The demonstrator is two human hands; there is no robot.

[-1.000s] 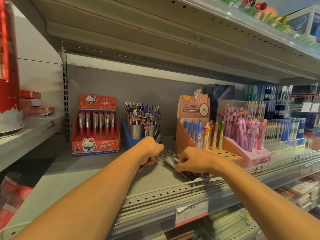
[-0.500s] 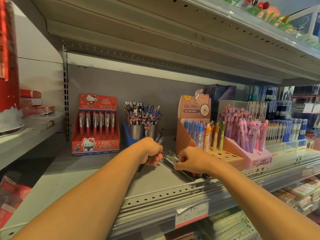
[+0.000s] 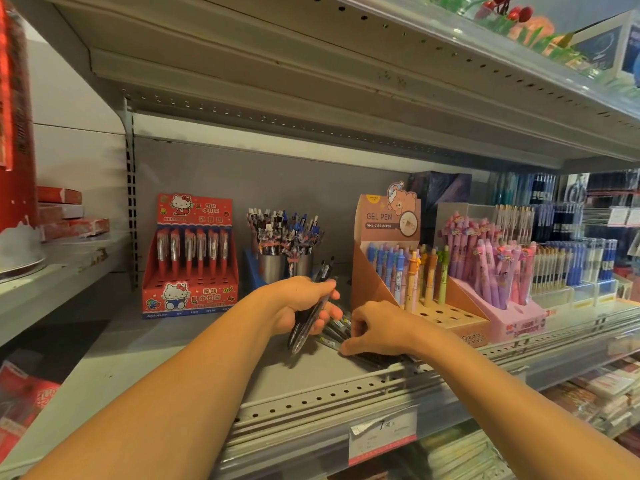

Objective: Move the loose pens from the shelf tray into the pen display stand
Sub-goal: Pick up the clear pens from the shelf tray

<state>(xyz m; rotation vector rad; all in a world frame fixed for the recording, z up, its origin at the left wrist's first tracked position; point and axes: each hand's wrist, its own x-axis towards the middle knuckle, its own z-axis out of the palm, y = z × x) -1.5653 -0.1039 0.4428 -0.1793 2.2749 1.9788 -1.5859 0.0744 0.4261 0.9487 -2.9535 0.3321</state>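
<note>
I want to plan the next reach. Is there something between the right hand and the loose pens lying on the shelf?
Nothing visible is in the way. The right hand already rests on the loose pens on the shelf. The left hand holds a bundle of dark pens just beside it.

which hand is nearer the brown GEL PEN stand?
Right. The right hand is on the loose pens just in front of the GEL PEN stand, at its front left corner. The left hand, gripping dark pens, is further left.
</note>
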